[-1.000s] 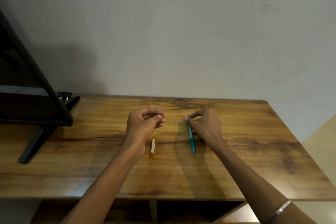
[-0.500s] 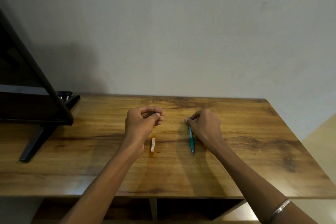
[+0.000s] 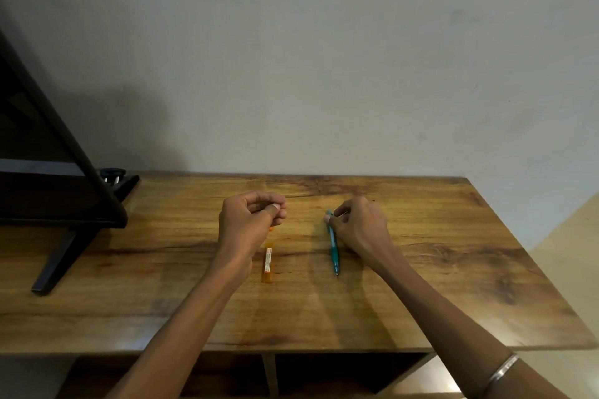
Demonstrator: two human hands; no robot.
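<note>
Left hand (image 3: 249, 220) still hovers mid-table, thumb pinched to curled forefinger, contents too small to tell, over the flat-lying orange tube (image 3: 268, 261); right hand (image 3: 359, 227) has barely shifted, pinching the far end of the teal pencil (image 3: 333, 249), still flat just right of centre on the table (image 3: 453, 269), so no lift yet.

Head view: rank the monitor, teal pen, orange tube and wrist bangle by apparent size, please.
1. Monitor, largest by far, though cropped at the frame edge.
2. Teal pen.
3. Orange tube and wrist bangle: look about alike; the bangle is nearer the camera and half hidden, so unranked.
</note>
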